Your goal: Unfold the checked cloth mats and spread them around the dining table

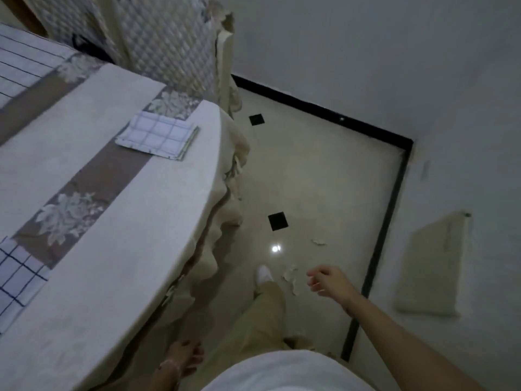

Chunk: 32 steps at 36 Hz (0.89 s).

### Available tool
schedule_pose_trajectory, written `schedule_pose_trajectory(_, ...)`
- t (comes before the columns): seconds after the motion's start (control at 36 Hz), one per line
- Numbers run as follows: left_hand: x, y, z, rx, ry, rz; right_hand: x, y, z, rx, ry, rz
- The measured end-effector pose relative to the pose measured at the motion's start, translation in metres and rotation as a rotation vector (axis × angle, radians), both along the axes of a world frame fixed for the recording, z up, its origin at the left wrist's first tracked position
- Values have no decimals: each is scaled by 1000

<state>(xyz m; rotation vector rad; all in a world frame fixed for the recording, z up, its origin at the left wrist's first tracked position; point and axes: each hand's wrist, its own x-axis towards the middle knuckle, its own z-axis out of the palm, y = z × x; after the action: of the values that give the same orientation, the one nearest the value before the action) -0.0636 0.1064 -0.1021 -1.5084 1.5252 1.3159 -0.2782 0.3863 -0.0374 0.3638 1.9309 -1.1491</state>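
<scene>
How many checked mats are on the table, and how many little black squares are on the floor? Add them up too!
Checked mats: 3
Black floor squares: 2
Total: 5

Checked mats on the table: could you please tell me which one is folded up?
The small mat by the table's curved edge, with stacked layers along its side; the top-left mat and lower-left mat lie spread flat.
</scene>
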Motion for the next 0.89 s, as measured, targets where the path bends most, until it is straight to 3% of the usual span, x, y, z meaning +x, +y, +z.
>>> schedule_pose_trajectory(0.14, -74, 6, 20, -1, 67, -5, -49, 10, -21, 127, -58, 129)
schedule_pose_trajectory(0.31, -173, 14, 66, -61, 359, -111, -99, 27, -37, 297, -183, 184)
schedule_pose_trajectory(0.44, -213, 16, 87, -84, 477, 62, -145, 7, -33, 320, -159, 330)
schedule_pose_trajectory(0.61, -206, 18, 104, -162, 480, 201, -204, -55, -24, 265, -68, 543)
schedule_pose_trajectory(0.78, -205, 14, 146, -390, 563, 69, -248, -155, 39, -28, 137, 841)
schedule_pose_trajectory(0.89, -214, -1, 173, -657, 593, 322, -261, -213, 83, -231, 268, 941)
